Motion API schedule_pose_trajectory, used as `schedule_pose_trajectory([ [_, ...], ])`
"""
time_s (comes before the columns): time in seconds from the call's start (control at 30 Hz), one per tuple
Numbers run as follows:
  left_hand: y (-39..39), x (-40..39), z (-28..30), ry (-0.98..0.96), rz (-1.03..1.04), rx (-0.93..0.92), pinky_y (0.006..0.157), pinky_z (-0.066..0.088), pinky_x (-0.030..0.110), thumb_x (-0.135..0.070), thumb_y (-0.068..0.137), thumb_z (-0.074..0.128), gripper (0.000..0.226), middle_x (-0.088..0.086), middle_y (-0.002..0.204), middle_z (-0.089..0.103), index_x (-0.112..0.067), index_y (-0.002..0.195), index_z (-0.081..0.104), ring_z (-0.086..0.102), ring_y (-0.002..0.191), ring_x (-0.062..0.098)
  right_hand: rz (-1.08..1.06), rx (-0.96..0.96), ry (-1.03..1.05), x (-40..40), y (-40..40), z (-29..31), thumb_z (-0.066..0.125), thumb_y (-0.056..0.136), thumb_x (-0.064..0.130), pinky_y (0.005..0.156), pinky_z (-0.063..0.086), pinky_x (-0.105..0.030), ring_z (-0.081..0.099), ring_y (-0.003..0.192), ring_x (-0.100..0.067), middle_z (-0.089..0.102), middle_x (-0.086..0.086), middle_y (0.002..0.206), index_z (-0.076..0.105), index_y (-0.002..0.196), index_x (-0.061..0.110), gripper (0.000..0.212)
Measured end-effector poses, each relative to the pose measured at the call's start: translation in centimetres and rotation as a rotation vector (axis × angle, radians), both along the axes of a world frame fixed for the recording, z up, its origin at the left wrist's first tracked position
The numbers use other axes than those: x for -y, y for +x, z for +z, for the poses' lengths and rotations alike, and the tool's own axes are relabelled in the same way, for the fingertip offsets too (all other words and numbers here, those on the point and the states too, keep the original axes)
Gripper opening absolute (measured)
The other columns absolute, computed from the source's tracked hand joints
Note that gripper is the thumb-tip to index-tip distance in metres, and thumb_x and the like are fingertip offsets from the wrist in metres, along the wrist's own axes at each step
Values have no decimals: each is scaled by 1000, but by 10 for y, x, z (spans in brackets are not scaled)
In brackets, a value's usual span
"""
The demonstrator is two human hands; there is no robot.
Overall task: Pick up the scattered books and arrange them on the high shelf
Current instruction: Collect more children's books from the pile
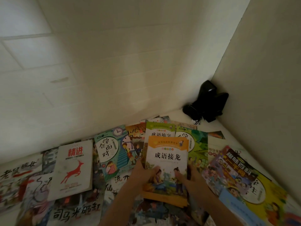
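Both my hands hold a small stack of thin books topped by an orange-and-white book (pixel 167 158) with two children on its cover. My left hand (pixel 143 172) grips the stack's left edge, thumb on the cover. My right hand (pixel 189 178) grips the right edge, thumb also on the cover. Several more books lie scattered flat on the white surface (pixel 231 137) around it: a white book with a red deer (pixel 73 168), a teal clock-cover book (pixel 112 150), a green book (pixel 197 144) and a colourful encyclopedia book (pixel 231 170).
A black device (pixel 206 103) with cables stands in the far right corner where two white walls meet. A white wall rises right behind the books and another closes the right side. Books cover the surface from the left edge to the right.
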State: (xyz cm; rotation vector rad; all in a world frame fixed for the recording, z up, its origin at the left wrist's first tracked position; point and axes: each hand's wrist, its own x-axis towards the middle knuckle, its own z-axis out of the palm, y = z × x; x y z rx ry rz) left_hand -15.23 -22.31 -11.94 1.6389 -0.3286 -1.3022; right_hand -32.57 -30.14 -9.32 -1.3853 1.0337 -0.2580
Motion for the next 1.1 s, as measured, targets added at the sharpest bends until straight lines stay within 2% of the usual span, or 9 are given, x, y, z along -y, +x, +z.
schedule_pose_trajectory([
  [0.07,8,-12,6,-70,-7,-88,76,60,38,-14,72,81,58,5,95,74,-15,123,52,71,79,22,-54,72,-10,-12,-4,4,58,93,12,61,52,-60,55,59,-48,68,-17,81,46,125,18,35],
  [0.17,26,-31,20,-140,-85,-44,92,55,42,-24,70,81,66,0,114,69,-21,127,49,69,99,19,-87,153,-55,-31,5,12,58,92,11,67,56,-46,58,84,-49,71,16,84,46,122,28,36],
  [0.27,49,-54,37,-191,-90,150,91,56,39,-27,76,79,72,-9,123,63,-37,134,38,65,106,11,-22,129,-180,-52,31,13,55,94,14,62,57,-30,63,65,-14,69,17,89,37,134,27,46],
  [0.43,77,-108,38,-389,-131,247,79,58,35,0,86,67,73,8,127,57,-23,140,25,66,104,20,6,105,-94,-89,62,1,56,92,16,84,56,-27,60,109,-8,41,7,144,6,150,30,78],
  [0.57,78,-135,15,-447,-220,182,90,54,33,13,86,59,70,12,135,46,-25,134,25,55,123,18,0,-93,-89,-119,58,-27,54,93,8,66,58,-25,70,78,-10,65,-11,111,18,145,13,63],
  [0.67,84,-137,-5,-437,-243,194,97,51,37,11,84,64,80,11,140,42,-32,136,20,50,128,21,10,-165,-142,-132,60,-37,58,87,28,79,56,-26,65,95,-5,61,-4,118,19,148,6,75],
  [0.83,86,-136,-12,-416,-302,130,92,50,20,3,87,64,84,-8,142,34,-51,127,14,49,123,-2,-27,-188,-172,-132,63,-51,56,92,7,60,51,-14,62,74,7,58,-2,97,33,133,-12,50],
  [0.97,88,-133,-9,-407,-196,179,93,54,41,-8,81,76,87,9,148,36,-31,145,21,50,127,25,-39,-126,-247,-132,71,-26,56,94,12,68,57,-28,65,77,-1,63,-4,100,38,133,13,44],
  [1.1,107,-135,34,-396,3,235,74,60,34,-8,78,78,77,1,124,62,-22,140,34,70,92,14,0,23,-307,-114,95,18,57,93,11,66,54,-24,65,74,-10,64,9,104,31,135,44,59],
])
